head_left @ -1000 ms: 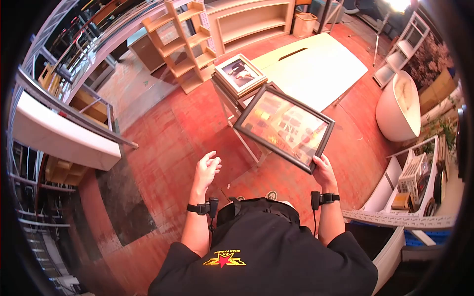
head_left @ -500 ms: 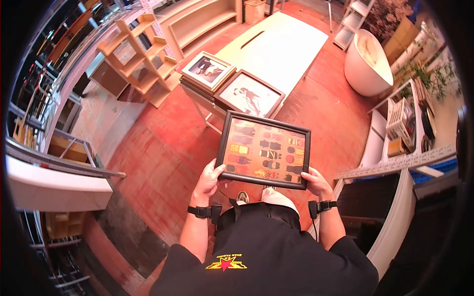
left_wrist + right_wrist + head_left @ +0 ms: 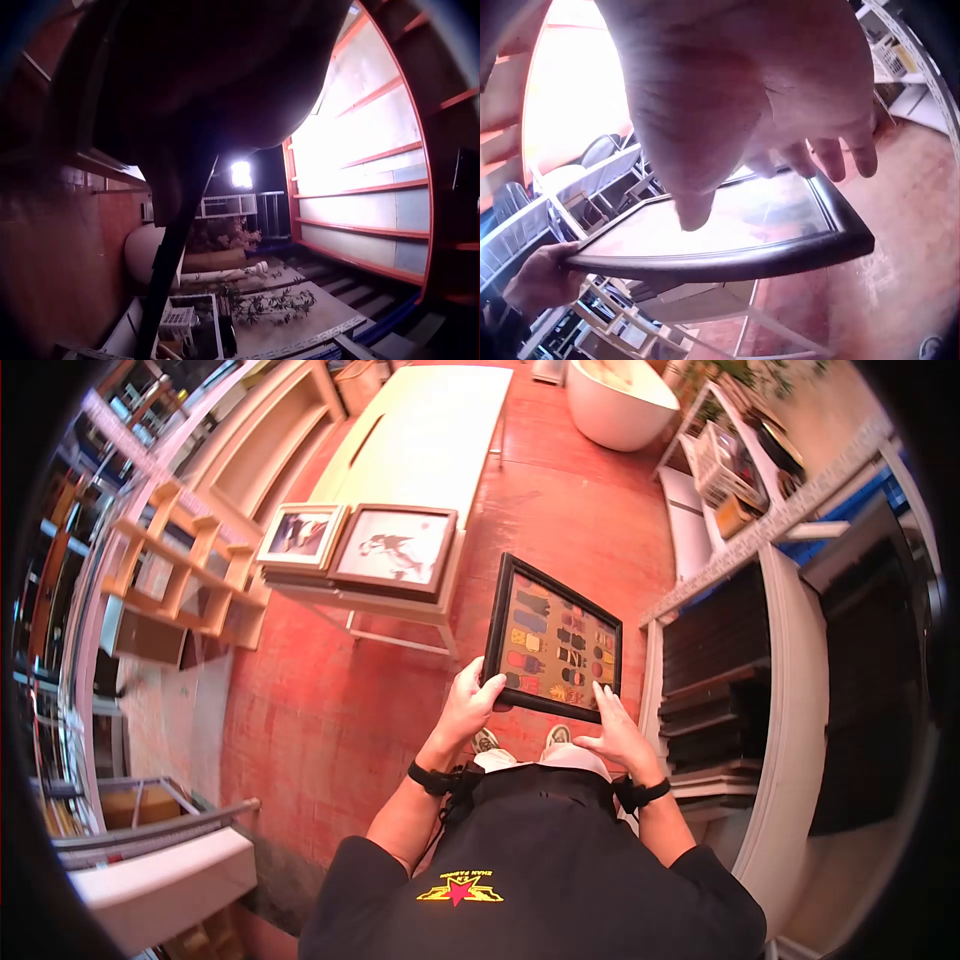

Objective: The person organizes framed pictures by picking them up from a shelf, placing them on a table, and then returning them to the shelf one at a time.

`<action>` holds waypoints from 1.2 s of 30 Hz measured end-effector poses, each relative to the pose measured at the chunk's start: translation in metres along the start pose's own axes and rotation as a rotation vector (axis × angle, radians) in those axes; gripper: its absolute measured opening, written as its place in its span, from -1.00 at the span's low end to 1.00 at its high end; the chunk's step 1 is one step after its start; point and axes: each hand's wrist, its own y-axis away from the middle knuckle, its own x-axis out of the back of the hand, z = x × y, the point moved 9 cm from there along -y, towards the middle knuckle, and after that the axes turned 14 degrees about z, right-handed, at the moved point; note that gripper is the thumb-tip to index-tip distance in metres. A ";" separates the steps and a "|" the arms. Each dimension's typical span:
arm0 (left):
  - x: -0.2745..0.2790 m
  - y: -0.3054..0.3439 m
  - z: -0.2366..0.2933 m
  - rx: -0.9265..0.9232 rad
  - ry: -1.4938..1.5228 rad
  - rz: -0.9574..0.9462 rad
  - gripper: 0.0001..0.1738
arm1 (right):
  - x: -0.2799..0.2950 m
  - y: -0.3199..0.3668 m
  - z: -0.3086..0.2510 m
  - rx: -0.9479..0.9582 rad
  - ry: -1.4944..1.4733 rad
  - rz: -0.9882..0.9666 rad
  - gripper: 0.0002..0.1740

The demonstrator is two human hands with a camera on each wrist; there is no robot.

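A black picture frame [image 3: 556, 642] holds a print of small coloured figures and is tilted in front of the body. My left hand [image 3: 468, 705] grips its lower left corner, thumb on the front. At the lower right edge is my right hand [image 3: 618, 732], its fingers straight and its thumb spread apart. In the right wrist view, the extended fingers of the right hand [image 3: 742, 97] overlap the glass, and the left hand [image 3: 544, 277] grips the far end of the frame [image 3: 727, 262]. The left wrist view shows the left hand [image 3: 210, 82] as a dark shape.
Ahead to the left, a pale table [image 3: 420, 435] bears a brown-framed picture [image 3: 395, 550] and a stack topped by a light-framed picture [image 3: 300, 535]. Close on the right stands a white rack [image 3: 800, 660] with dark panels [image 3: 715, 700]. A white bathtub [image 3: 620, 410] is farther off.
The view has turned right. First only the right hand held the picture frame; then the left hand took its lower left corner. Now the right fingers have straightened off their grip.
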 end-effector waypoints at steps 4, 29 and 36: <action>-0.070 0.012 0.015 0.030 0.000 -0.156 -0.68 | 0.015 0.026 0.035 -0.035 0.129 0.270 0.10; -0.443 0.246 -0.015 -0.780 -0.430 -1.323 -0.22 | 0.233 0.408 0.203 -0.670 0.583 1.627 -0.63; -0.445 0.202 -0.052 -0.539 -0.681 -1.223 -0.33 | 0.245 0.505 0.276 -0.990 0.188 1.690 -0.70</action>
